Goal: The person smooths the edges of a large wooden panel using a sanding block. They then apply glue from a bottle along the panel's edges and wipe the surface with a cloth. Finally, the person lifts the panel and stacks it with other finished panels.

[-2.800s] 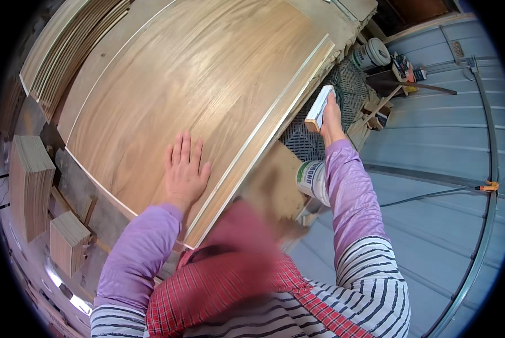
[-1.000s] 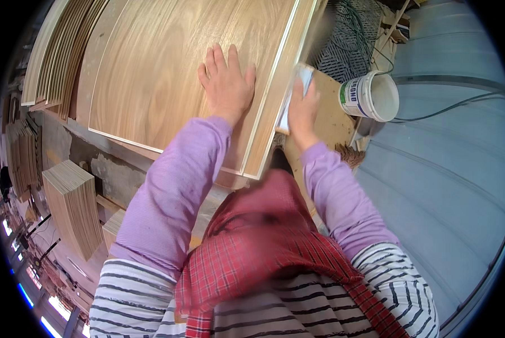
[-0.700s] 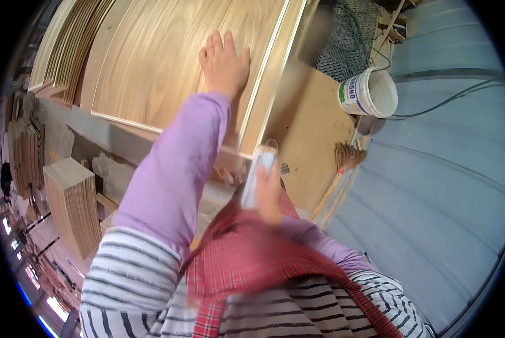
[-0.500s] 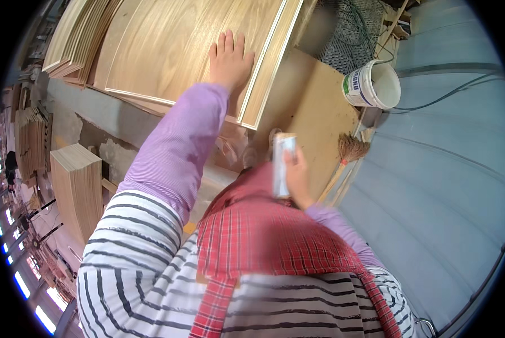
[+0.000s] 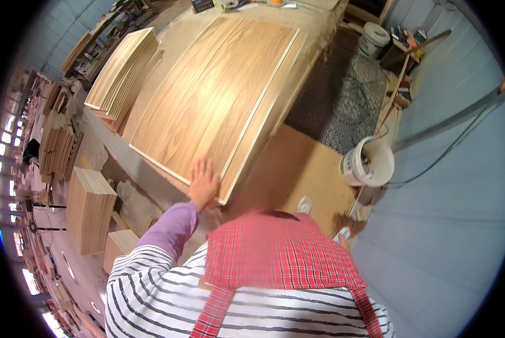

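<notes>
My left hand [image 5: 204, 183] lies flat, fingers stretched out, on the near corner of a wood-grain panel [image 5: 213, 101]. The panel has pale strips along its edges and rests on a worktable [image 5: 185, 34]. To the right, past the edge of my red checked apron, only a little of my right hand [image 5: 347, 244] shows. By its fingers is a small pale block [image 5: 344, 231], partly in view over the broom head [image 5: 356, 224]. The apron hides the rest of that hand and arm.
A stack of panels [image 5: 123, 79] stands left of the large panel. More board stacks [image 5: 92, 208] are on the floor at left. A white bucket [image 5: 371, 163] stands by the grey wall at right, near a cable. A textured mat [image 5: 342, 96] lies beyond the floor board.
My view has shifted, showing more of the table's far side. The left hand stays flat near the panel's near end. My right hand with the pale block has moved right, mostly behind the apron.
</notes>
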`<move>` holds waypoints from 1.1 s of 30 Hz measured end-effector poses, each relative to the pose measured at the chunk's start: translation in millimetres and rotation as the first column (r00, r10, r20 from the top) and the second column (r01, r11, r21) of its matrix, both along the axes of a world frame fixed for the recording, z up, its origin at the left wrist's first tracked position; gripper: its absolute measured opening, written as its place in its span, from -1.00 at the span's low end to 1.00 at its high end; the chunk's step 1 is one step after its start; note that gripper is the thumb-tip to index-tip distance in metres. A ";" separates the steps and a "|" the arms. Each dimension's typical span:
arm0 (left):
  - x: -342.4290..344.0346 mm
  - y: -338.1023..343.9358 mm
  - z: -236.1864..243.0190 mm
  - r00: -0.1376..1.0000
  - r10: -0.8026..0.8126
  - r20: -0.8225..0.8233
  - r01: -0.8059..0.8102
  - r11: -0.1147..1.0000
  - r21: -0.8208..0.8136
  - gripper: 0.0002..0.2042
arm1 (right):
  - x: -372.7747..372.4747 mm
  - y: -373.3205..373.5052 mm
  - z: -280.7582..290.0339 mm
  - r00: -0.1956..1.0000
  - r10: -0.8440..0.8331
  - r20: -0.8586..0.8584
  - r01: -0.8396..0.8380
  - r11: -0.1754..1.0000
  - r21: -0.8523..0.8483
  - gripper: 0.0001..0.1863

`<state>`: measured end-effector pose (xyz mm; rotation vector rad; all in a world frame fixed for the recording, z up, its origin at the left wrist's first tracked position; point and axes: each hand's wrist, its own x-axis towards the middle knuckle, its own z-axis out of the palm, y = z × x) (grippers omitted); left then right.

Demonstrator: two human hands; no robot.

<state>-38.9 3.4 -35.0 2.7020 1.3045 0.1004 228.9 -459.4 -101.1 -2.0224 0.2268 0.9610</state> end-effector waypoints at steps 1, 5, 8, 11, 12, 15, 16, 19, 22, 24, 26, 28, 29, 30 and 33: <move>8.3 -4.3 -1.3 0.999 0.043 0.013 -0.043 0.999 -0.003 -0.42 | 16.5 -7.8 -4.7 0.984 -0.159 -0.086 0.161 0.987 0.019 -0.49; 26.2 -23.4 12.7 0.930 0.356 -0.094 -0.359 0.933 -0.021 -0.40 | 88.5 -1.3 1.7 0.905 -0.365 -0.218 0.386 0.920 0.065 -0.46; 46.5 -20.3 25.2 0.782 0.596 -0.183 -0.619 0.778 -0.110 -0.36 | 152.1 -3.8 -19.3 0.946 -0.259 -0.193 0.304 0.916 0.263 -0.45; 26.2 -5.8 -1.7 0.586 0.807 -0.067 -0.809 0.580 -0.098 -0.25 | 218.1 41.1 -29.4 0.844 -0.437 -0.312 0.514 0.826 0.232 -0.51; 20.5 -4.4 -10.5 0.509 0.859 -0.050 -0.859 0.505 -0.082 -0.24 | 235.0 58.0 -26.6 0.868 -0.401 -0.293 0.477 0.837 0.268 -0.52; 46.4 4.5 10.3 0.334 0.943 0.000 -0.916 0.325 -0.236 -0.18 | 279.7 119.0 -27.5 0.921 -0.297 -0.250 0.372 0.861 0.347 -0.53; 49.7 10.1 8.6 0.273 0.962 0.006 -0.928 0.265 -0.263 -0.17 | 288.0 147.4 -23.2 0.935 -0.261 -0.240 0.337 0.866 0.370 -0.53; 65.5 15.7 -5.7 0.056 0.998 -0.037 -0.972 0.046 -0.230 -0.15 | 305.6 232.3 -3.8 0.914 -0.235 -0.331 0.358 0.852 0.382 -0.54; 77.2 13.5 -17.0 -0.009 1.000 -0.005 -0.989 -0.010 -0.147 -0.17 | 317.1 306.7 25.0 0.936 -0.128 -0.328 0.257 0.884 0.390 -0.63; 79.1 6.2 -17.6 -0.023 0.999 -0.025 -0.993 -0.026 -0.119 -0.19 | 316.4 362.5 57.5 0.946 -0.058 -0.319 0.179 0.914 0.365 -0.70; 83.3 8.7 -4.0 -0.038 0.999 -0.039 -0.989 -0.043 -0.139 -0.21 | 325.0 411.6 71.5 0.952 0.024 -0.304 0.104 0.913 0.395 -0.72; 82.9 6.1 -8.4 -0.046 0.999 0.015 -0.981 -0.042 -0.190 -0.20 | 345.9 456.9 74.9 0.959 0.012 -0.284 0.121 0.886 0.447 -0.72; 74.9 0.8 -17.3 -0.048 0.998 0.039 -0.983 -0.040 -0.181 -0.20 | 353.4 486.6 78.5 0.937 -0.019 -0.349 0.203 0.844 0.497 -0.71; 66.3 -2.0 -25.3 -0.055 0.997 0.061 -0.984 -0.043 -0.172 -0.20 | 361.7 516.8 81.0 0.908 -0.042 -0.417 0.282 0.797 0.534 -0.69; 76.6 -3.5 9.5 -0.119 0.992 0.049 -0.949 -0.099 -0.298 -0.24 | 408.4 600.2 77.6 0.942 0.079 -0.327 0.117 0.834 0.539 -0.67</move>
